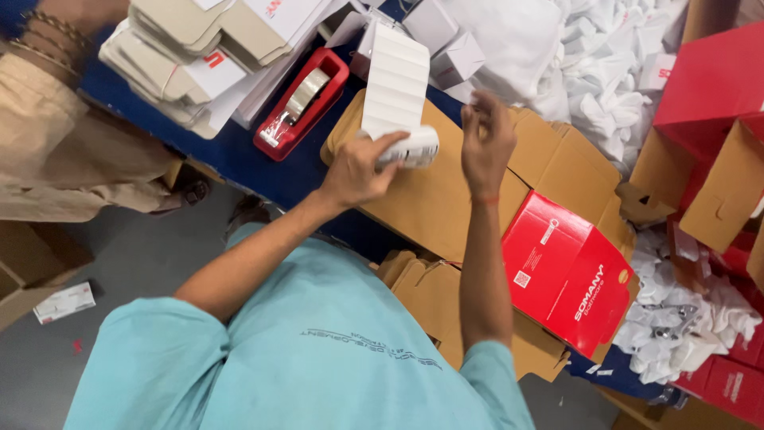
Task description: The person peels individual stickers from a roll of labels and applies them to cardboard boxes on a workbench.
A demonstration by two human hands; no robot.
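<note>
Now left hand (360, 169) grips white label roll (402, 103) | red carton (567, 275) right

A grey floor (135, 255) shows at lower left, smooth and dull, with a small white printed card (64, 302) lying on it and the corner of a brown carton (28, 263) at the edge. The worktop (239, 163) is covered in deep blue and runs across the upper part of the view. The light is even and soft, casting only faint shadows; no wall or window can be seen
</note>
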